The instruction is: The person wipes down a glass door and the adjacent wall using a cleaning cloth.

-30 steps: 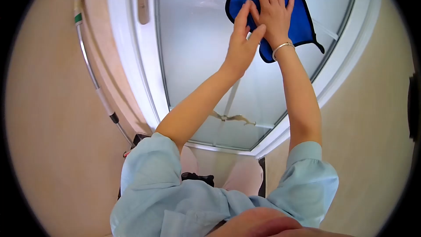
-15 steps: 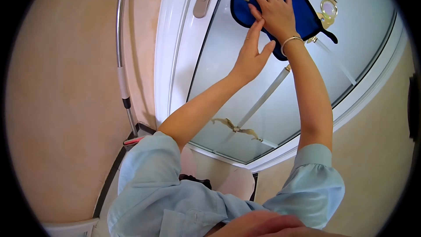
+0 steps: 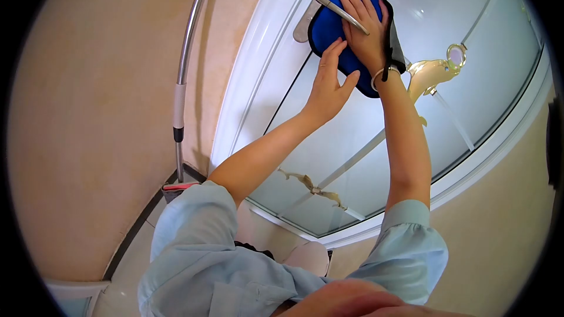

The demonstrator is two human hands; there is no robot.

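Observation:
A blue fabric piece with black edging point(image 3: 326, 34) lies up against the frosted door glass, beside and partly behind the metal door handle point(image 3: 343, 13). Its right side is folded over, so a grey underside and a narrow black strap show near my wrist. My right hand point(image 3: 365, 35) lies flat on the blue face with fingers stretched upward, and the handle's tip crosses in front of it. Just below the left edge of the fabric is my left hand point(image 3: 329, 85), fingers extended and thumb apart, with fingertips right at the black edging.
The white-framed glass door point(image 3: 352, 158) carries gold dolphin-shaped ornaments point(image 3: 314, 189) and a larger gold ornament point(image 3: 432, 73) with a round piece. A mop point(image 3: 187, 53) leans on the beige wall at left, its head point(image 3: 179, 189) down in the corner.
The fabric has shifted left toward the handle, and its right side has folded over, showing grey. My right hand moved with it, now behind the handle's tip. The view has turned slightly.

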